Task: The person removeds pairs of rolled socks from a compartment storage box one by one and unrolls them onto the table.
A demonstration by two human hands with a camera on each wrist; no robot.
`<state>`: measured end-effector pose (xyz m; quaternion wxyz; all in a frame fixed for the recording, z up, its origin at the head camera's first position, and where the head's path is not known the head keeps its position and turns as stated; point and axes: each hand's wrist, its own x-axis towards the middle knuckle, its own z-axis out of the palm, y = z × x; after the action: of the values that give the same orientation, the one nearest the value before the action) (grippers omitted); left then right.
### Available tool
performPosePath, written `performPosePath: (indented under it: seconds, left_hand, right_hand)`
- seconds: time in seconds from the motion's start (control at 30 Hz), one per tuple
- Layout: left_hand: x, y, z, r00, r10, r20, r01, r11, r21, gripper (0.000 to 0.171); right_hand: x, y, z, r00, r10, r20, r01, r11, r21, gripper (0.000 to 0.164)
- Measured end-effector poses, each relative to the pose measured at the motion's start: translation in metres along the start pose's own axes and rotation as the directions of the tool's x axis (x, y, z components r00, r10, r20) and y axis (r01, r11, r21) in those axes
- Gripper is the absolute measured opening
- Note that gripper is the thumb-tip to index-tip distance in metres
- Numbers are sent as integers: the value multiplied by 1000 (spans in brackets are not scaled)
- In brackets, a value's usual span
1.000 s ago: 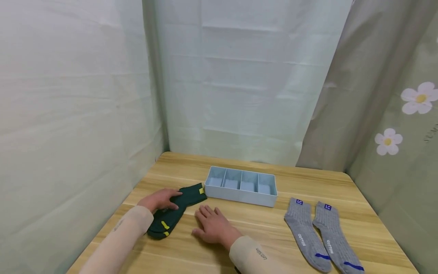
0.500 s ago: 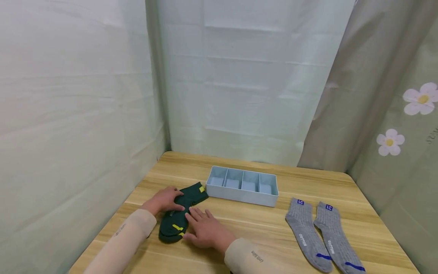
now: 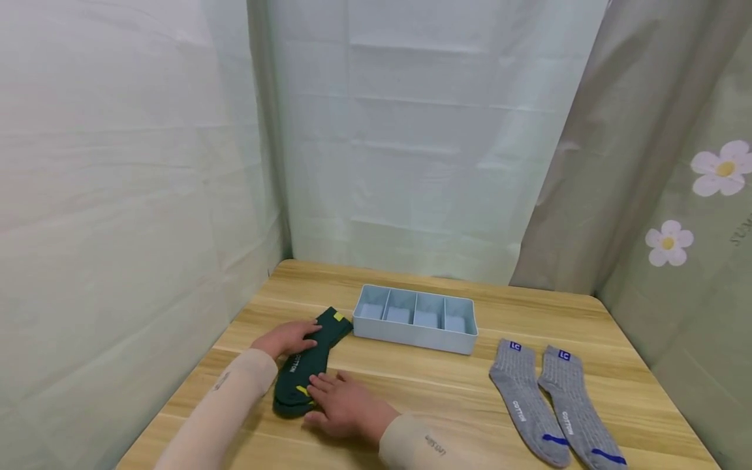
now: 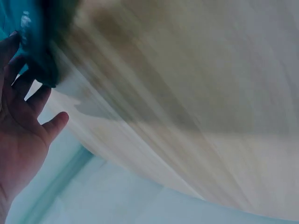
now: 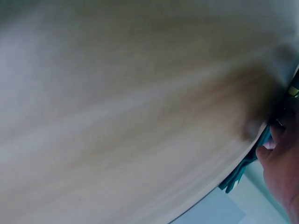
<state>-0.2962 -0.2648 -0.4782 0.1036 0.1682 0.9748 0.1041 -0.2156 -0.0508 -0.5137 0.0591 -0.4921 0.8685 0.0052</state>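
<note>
A pair of dark green socks (image 3: pixel 310 365) with yellow marks lies stacked on the table, cuffs toward the box and toes toward the person. My left hand (image 3: pixel 289 338) rests on the upper part of the socks with fingers extended; in the left wrist view the fingers of the left hand (image 4: pixel 23 126) reach along the green fabric (image 4: pixel 39 56). My right hand (image 3: pixel 346 403) lies flat at the toe end, fingertips on the sock's edge and partly covering the yellow mark. The right wrist view shows the right hand (image 5: pixel 282 163) beside the green sock (image 5: pixel 240 170).
A light blue box (image 3: pixel 414 333) with several compartments stands behind the socks, close to their cuffs. Two grey socks (image 3: pixel 529 398) with blue marks lie side by side at the right. Pale curtains (image 3: pixel 411 143) hang behind the wooden table (image 3: pixel 458 405).
The green socks have shifted right and turned so that they lie straighter. My left hand has moved slightly right with them; my right hand has come left onto the toe end.
</note>
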Motion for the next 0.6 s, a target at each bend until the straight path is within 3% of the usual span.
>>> performPosePath:
  seconds: [0.27,0.6]
  left_hand:
    - [4,1,4,992,-122,-16,122,992,29,57]
    - [14,17,9,964,-262,-40,264,964,45,64]
  right_hand:
    - [-10,15,-3,998,35,-55,-37,999,-38,57]
    - [-25,37,0,993,63,-100,-66,998,-24,55]
